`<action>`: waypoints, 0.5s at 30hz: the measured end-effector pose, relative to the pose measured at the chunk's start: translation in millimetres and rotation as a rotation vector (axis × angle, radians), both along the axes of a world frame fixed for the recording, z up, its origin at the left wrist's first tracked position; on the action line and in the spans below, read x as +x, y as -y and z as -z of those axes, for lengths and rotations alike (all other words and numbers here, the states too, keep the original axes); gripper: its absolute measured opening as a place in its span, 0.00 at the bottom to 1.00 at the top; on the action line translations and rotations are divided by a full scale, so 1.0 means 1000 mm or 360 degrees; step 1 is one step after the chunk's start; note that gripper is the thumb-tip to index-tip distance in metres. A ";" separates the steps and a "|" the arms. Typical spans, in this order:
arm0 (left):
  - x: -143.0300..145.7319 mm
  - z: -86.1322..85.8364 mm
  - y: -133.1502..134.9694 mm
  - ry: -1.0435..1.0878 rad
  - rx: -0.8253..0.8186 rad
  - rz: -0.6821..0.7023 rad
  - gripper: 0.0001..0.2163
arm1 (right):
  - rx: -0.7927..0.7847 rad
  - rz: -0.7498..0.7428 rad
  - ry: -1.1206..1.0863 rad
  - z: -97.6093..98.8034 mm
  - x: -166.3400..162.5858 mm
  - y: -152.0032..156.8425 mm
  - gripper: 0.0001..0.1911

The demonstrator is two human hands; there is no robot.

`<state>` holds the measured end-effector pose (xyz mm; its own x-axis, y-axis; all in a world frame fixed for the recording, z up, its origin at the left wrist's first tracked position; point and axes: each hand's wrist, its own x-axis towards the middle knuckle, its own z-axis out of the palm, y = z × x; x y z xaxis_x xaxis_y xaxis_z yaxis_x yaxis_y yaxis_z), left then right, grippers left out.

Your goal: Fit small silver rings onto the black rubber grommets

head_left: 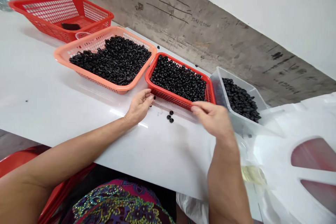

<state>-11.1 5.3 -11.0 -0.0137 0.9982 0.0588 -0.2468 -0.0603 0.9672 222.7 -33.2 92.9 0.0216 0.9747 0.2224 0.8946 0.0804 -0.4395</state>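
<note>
My left hand [139, 106] rests on the white table [52, 91] just in front of a small red basket [160, 92] full of small black rings, its fingers curled together near a black piece at the basket's corner. My right hand [212, 117] hovers at the basket's right front corner, fingers bent and pressed together; what they hold, if anything, is hidden. Three loose black rings [170, 116] lie on the table between the hands.
An orange basket [65, 54] heaped with black parts sits left of the red one. A larger red basket [42, 24], nearly bare, stands behind it. A clear tub [236, 119] of black rings is at right, beside white plastic sheeting [275, 154]. A concrete wall runs behind.
</note>
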 end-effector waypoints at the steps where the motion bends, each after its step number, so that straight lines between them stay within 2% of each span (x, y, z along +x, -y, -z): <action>1: -0.001 -0.002 -0.001 -0.0016 -0.0009 -0.0025 0.14 | -0.0199 -0.0110 0.0075 0.008 -0.012 0.001 0.12; 4: -0.004 -0.007 -0.003 -0.0071 0.0018 -0.0098 0.13 | -0.0564 -0.0241 0.0408 0.030 -0.031 -0.009 0.11; 8: -0.007 -0.007 -0.005 -0.0128 0.0082 -0.0111 0.12 | -0.0653 -0.0146 0.0642 0.052 -0.036 -0.031 0.12; 12: -0.006 -0.001 -0.005 -0.0235 0.0213 -0.0070 0.10 | -0.0656 -0.0081 0.0587 0.066 -0.038 -0.041 0.11; 15: -0.004 0.004 -0.002 -0.0310 0.0377 0.0001 0.09 | -0.0611 -0.0078 0.0308 0.069 -0.038 -0.041 0.08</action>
<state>-15.2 7.6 -15.4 0.0210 0.9564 0.2913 -0.0584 -0.2897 0.9553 185.1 7.8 24.0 -0.0333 0.9864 -0.1609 0.9627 -0.0116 -0.2705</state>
